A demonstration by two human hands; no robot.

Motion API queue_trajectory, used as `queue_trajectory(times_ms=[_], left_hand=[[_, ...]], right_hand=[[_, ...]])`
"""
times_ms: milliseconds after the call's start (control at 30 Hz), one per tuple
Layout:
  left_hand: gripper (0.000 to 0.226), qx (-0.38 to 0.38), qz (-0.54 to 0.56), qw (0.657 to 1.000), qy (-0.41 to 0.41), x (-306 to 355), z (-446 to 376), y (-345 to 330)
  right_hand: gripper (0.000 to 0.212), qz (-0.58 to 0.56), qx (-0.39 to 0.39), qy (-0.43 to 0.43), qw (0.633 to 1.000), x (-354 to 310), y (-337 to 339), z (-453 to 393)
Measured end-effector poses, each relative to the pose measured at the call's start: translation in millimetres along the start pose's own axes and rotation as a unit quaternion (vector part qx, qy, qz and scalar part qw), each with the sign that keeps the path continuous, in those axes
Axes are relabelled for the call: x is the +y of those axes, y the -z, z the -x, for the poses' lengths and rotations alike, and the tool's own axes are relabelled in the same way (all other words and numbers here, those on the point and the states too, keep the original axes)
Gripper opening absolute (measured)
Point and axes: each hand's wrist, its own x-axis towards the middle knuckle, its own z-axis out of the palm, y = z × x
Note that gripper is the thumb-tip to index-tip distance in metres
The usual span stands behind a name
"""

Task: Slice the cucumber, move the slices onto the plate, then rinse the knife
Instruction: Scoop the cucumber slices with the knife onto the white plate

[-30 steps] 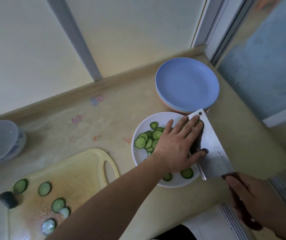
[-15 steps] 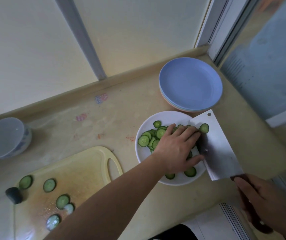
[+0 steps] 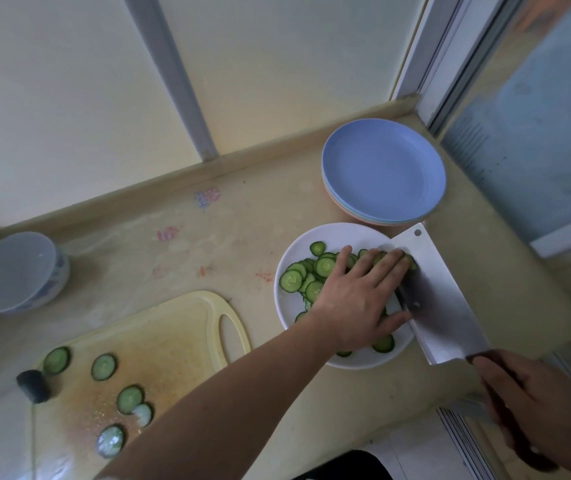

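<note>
Green cucumber slices lie heaped on a round white plate on a beige counter. The left hand lies flat over the slices with straight, spread fingers, the fingertips touching the flat of a cleaver blade that slants over the plate's right edge. A few slices appear to sit under the fingertips on the blade, though the view there is blurred. The right hand grips the cleaver's dark handle at the lower right. On the yellow cutting board at the lower left lie 5 more slices and a dark cucumber end. A stack of plates, blue on top, stands just behind the white plate. A covered bowl sits far left.
</note>
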Motion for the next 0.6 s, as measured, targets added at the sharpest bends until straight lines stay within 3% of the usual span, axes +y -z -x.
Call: queue_trajectory(times_ms=[167,433,600], left_hand=[[0.071,0.030,-0.020,0.999,-0.003,2.7,-2.0,2.7],[0.067,0.027,-0.058,0.998,-0.001,4.3,-1.3,0.5],[0.064,0.006,-0.084,0.996,-0.010,4.4,1.9,-2.3]], right_hand=[[0.027,-0.021,-0.005,-0.013,1.000,0.4,-1.7,1.9],[0.035,-0.002,-0.013,-0.022,1.000,-5.9,0.4,7.1],[0.029,0.006,-0.021,-0.036,0.999,-8.6,11.3,15.2]])
